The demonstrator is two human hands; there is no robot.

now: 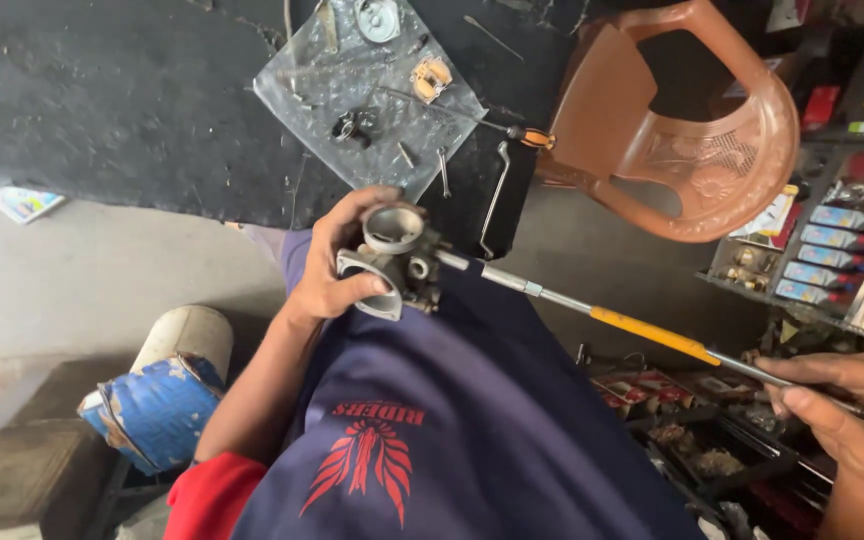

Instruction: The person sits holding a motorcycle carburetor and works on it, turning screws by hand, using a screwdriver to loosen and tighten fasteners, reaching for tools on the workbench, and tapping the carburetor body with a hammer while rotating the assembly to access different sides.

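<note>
My left hand (330, 268) grips a grey metal carburettor body (390, 260) with a round open throat, held above my lap. My right hand (847, 405), at the lower right, pinches the far end of a long thin metal tool (602, 315) with a yellow band. The tool's tip touches the side of the carburettor. A dark blue cloth with a red emblem (472, 430) covers my lap below both.
A clear plastic sheet (372, 95) on the black mat holds small parts, screws and a bent metal rod (495, 200). An orange-handled screwdriver (522, 133) lies beside it. A brown plastic chair (702, 130) stands at upper right, shelves of boxes (842, 250) right, a blue-and-white drum (157, 395) left.
</note>
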